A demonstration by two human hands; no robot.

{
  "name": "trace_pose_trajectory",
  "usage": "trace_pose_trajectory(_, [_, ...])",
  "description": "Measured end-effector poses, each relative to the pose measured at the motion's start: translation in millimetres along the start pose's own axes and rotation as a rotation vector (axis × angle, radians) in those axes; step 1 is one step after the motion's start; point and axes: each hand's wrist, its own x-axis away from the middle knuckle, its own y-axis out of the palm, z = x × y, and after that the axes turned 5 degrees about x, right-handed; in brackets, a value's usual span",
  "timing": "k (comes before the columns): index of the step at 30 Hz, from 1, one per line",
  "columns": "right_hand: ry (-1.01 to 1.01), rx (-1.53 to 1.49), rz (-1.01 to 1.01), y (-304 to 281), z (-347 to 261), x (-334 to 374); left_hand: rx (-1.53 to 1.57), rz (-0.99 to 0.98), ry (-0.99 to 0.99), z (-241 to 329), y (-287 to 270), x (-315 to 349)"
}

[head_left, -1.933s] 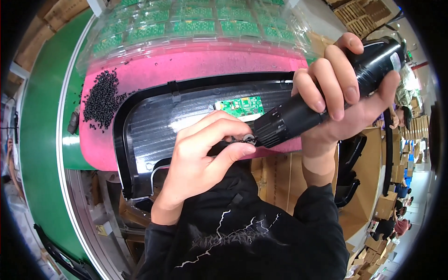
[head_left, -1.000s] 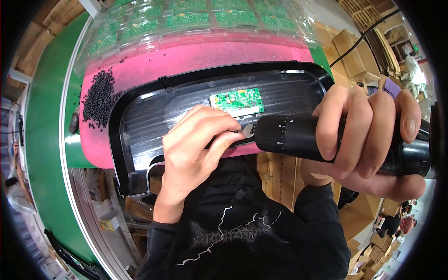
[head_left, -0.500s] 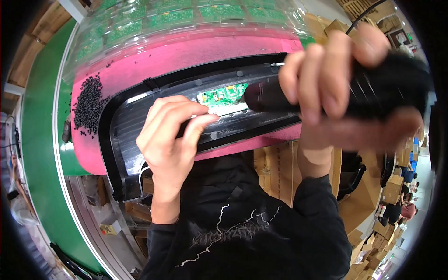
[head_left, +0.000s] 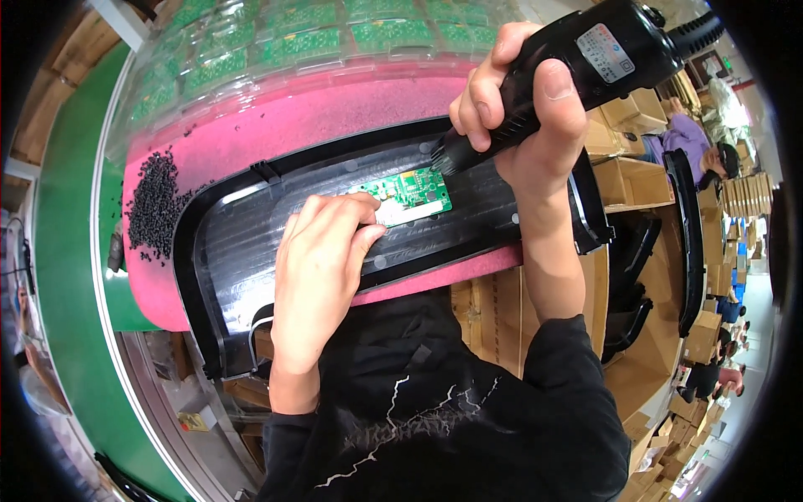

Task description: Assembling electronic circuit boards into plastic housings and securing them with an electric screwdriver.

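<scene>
One black housing (head_left: 242,234): green circuit board (head_left: 427,191) inside, near the middle.
Clear trays (head_left: 276,71): green boards (head_left: 381,33) in rows.
Left hand (head_left: 322,251): palm down, thumb and forefinger narrowed at the board's left end; grip hard to tell.
Right hand (head_left: 535,155): wrapped round a tilted black power driver (head_left: 602,58), tip beside the board.

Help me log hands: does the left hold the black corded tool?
No, the right hand grips the black corded tool.
</scene>
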Motion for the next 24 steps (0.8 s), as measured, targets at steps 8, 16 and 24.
trace_pose_trajectory(8, [-0.016,0.002,0.011,8,-1,-1,-0.062,-0.022,-0.036,0,-1,0])
trace_pose_trajectory(16, [0.054,-0.024,0.050,15,1,-5,-0.069,-0.034,-0.063,0,0,-3])
trace_pose_trajectory(24, [0.010,-0.117,0.055,22,-16,12,-0.008,-0.027,-0.023,2,-5,0])
